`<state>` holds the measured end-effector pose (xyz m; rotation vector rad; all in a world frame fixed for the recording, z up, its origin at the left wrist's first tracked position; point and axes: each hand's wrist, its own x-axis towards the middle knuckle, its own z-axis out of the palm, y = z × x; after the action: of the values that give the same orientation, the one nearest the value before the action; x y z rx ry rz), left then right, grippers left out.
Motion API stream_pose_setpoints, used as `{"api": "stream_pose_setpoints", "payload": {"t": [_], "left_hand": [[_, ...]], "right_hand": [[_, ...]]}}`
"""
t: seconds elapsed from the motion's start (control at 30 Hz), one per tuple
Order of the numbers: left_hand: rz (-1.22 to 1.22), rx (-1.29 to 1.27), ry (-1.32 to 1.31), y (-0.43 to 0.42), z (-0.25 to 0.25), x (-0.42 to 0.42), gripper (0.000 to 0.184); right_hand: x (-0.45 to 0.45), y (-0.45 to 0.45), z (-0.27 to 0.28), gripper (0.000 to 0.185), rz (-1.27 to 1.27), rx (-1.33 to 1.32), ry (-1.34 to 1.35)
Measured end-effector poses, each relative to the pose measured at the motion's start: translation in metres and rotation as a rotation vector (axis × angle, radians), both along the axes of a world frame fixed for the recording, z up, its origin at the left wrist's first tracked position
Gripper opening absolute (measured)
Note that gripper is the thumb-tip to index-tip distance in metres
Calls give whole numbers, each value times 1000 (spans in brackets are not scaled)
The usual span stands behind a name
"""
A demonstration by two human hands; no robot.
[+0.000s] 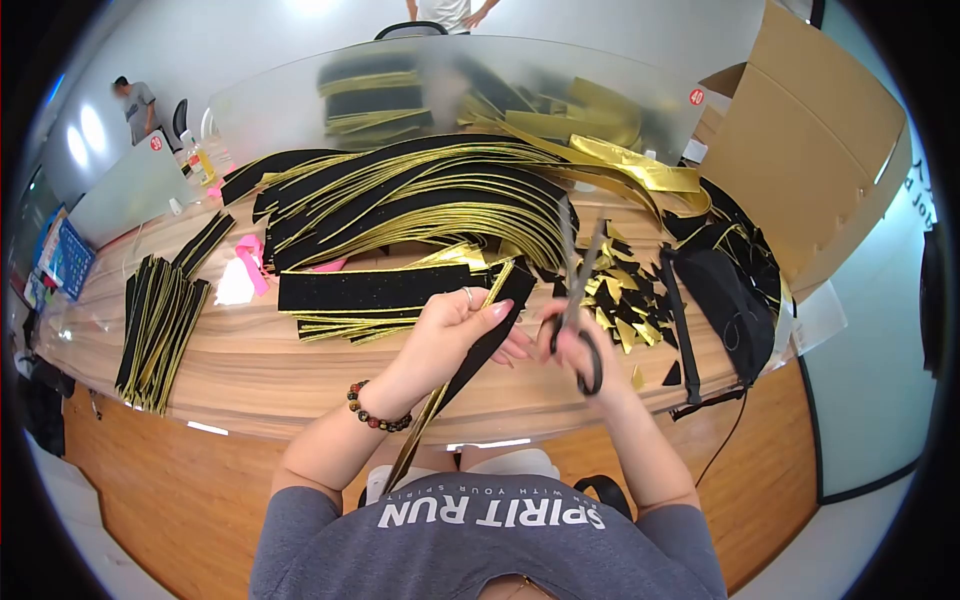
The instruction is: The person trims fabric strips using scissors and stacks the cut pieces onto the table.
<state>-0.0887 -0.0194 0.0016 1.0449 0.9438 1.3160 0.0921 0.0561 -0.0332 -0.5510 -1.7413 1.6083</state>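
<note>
My left hand (448, 332) is closed on a black ribbon strip with gold edges (470, 368); the strip's upper end sticks out past the fingers and its tail hangs toward my lap. Beside it, my right hand (572, 348) grips black-handled scissors (591, 372). The scissor blades point away from me and are spread apart, somewhat blurred. Nothing lies between the blades as far as I can see. Small gold and black triangular offcuts (628, 300) are scattered just right of the scissors. A flat stack of black and gold strips (375, 290) lies left of my hands.
Long black and gold strips (400, 195) are heaped behind. A smaller bundle (160, 330) lies at left near pink pieces (250, 262). A black bag (730, 300) and cardboard box (825, 130) are at right. A frosted divider (270, 110) stands behind; two people are beyond.
</note>
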Motion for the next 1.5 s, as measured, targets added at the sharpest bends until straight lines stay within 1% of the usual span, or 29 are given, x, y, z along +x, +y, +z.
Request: {"api": "stream_pose_setpoints", "payload": {"t": [0.03,0.1,0.13,0.23,0.3,0.37,0.4,0.47,0.6,0.67,0.73,0.8,0.87,0.9,0.97,1.0,1.07,1.1,1.17,1.23,1.3,1.33,1.4,1.47,1.5], "left_hand": [[2,-2,-4,0,-1,-1,23],[-7,31,23,2,-5,-1,23],[-14,27,20,2,-6,1,23],[-29,14,73,3,-8,7,23],[9,84,146,2,-9,9,26],[-3,79,151,1,-8,9,25],[-16,74,155,0,-8,9,25],[-11,77,151,0,-8,8,25],[-15,103,145,-1,-10,6,25],[-14,105,142,-1,-10,6,25],[-11,107,139,-1,-10,6,25],[-14,94,76,-1,-9,7,24],[-11,83,55,-1,-10,8,24],[-8,72,34,0,-10,8,23],[-17,74,19,1,-12,8,23],[-28,78,4,2,-12,8,23],[-35,73,10,2,-12,8,24],[-42,68,16,2,-12,8,25],[-17,77,20,3,-13,8,25],[10,84,24,3,-12,11,26],[103,89,123,2,-8,15,27],[109,89,127,2,-8,13,27],[91,116,277,2,-9,9,26],[103,97,318,-1,-4,9,26],[113,79,357,-2,-3,8,26]], "right_hand": [[4,-4,-9,61,92,32,-39],[6,-18,-18,65,134,-33,-103],[5,-18,-27,68,160,-16,-84],[6,-20,-19,71,202,-7,-143],[6,-21,-19,73,221,-18,-159],[2,-22,-18,44,132,45,-105],[2,-22,-19,44,134,46,-106],[2,-20,-22,38,120,109,-135],[-1,-23,-23,36,98,99,-93],[-2,-23,-28,34,97,42,-55],[-3,-28,-20,34,76,5,-33],[-2,-29,-18,34,55,-31,-10],[2,-25,-19,68,74,-1,-138],[2,-25,-19,68,75,-2,-138],[2,-28,-16,57,12,0,-138],[2,-28,-15,57,14,0,-138],[2,-28,-13,45,-9,-5,-153],[3,-27,-14,45,-7,-4,-152],[3,-26,-17,37,-34,69,-197],[3,-26,-16,35,-34,79,-194],[3,-26,-15,33,-31,91,-189],[2,-28,-15,31,-28,49,-162],[2,-28,-14,30,-21,7,-133],[3,-28,-10,31,0,18,-275],[3,-27,-10,31,4,18,-272]]}}
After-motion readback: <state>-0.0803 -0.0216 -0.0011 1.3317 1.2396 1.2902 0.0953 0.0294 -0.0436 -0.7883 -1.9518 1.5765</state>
